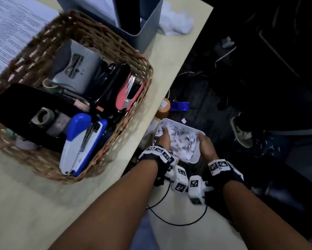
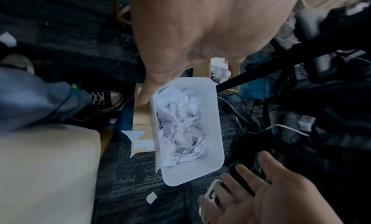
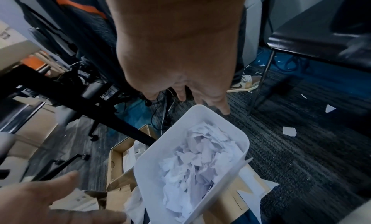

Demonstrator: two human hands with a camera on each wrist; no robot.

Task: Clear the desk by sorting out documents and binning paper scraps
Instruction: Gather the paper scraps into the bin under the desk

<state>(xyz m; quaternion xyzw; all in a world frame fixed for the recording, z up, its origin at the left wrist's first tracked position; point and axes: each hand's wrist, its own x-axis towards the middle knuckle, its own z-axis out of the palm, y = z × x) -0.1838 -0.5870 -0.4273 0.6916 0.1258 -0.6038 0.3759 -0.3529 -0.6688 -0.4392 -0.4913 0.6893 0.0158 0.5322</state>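
White plastic bin (image 1: 195, 158), rounded-rectangle rim, smooth walls, sits on dark ribbed carpet (image 3: 301, 156) below the desk (image 1: 169, 51) edge, at 5 o'clock in the head view. It is heaped with torn white paper scraps (image 2: 180, 124), jagged and crumpled. Left hand (image 1: 164, 139) hangs over the bin's left rim, right hand (image 1: 206, 147) over its right rim; both have loose, spread fingers and hold nothing.

Head view alone shows the woven wicker basket (image 1: 137, 56) on the pale desk, holding a blue-and-white stapler (image 1: 79, 141) and a pink one (image 1: 128, 91), with printed documents (image 1: 11, 29) at 10 o'clock.

The wrist views alone show brown cardboard boxes (image 3: 118, 160) beside the bin and stray scraps (image 3: 289, 130) on the carpet.
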